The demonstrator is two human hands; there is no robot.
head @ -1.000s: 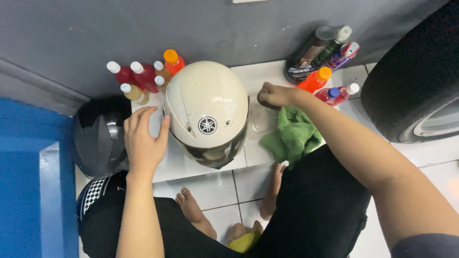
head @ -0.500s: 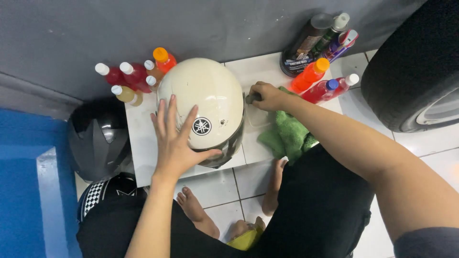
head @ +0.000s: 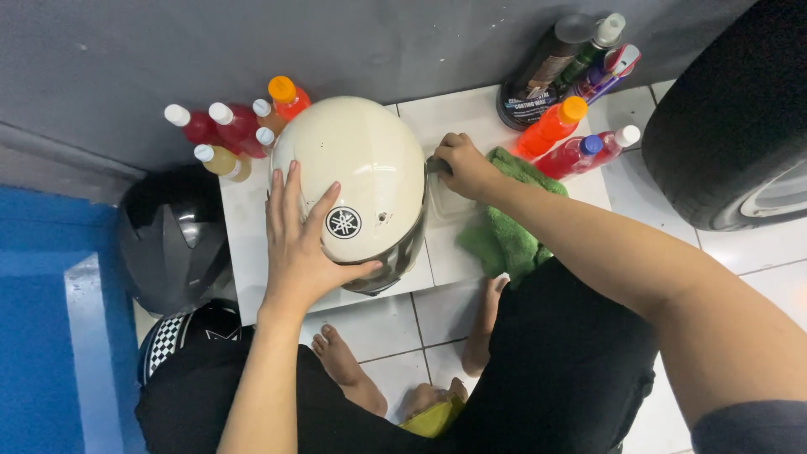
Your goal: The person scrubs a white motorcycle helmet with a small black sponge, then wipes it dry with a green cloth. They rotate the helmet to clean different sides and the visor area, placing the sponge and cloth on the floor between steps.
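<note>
On white tiles, cream helmet faces the person; left hand splayed, right hand clenched.

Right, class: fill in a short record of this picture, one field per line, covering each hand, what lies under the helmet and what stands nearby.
left hand: flat on the cream helmet
right hand: closed on a small dark thing at the helmet's side
surface: white tiled step
beside it: green cloth
behind: coloured bottles
left of step: dark helmet
</note>
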